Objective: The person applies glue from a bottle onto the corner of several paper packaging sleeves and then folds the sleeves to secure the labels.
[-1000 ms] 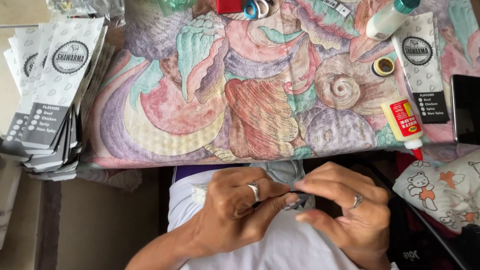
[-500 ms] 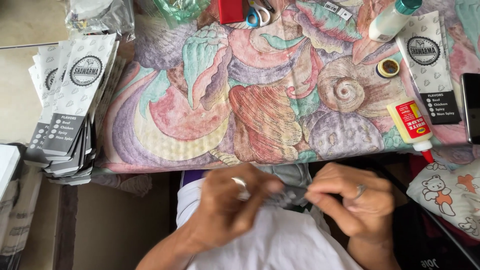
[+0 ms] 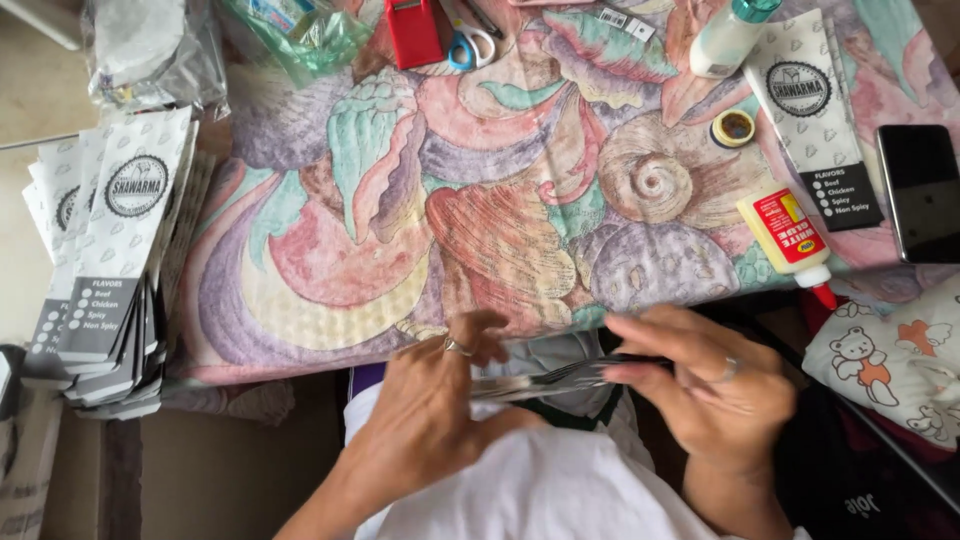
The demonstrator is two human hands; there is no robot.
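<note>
together, both hands [image 3: 560, 400] on flat paper sleeve [image 3: 545, 379]

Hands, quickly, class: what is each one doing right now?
Left hand: closed on the flat paper sleeve, near end.
Right hand: fingers pinching the same sleeve's other end.

two glue bottles [image 3: 790, 235], one phone [image 3: 922, 192]

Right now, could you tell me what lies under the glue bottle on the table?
The glue bottle lies on the patterned cloth, its red tip past the cloth's edge. Whatever the cloth covers underneath cannot be seen.
</note>
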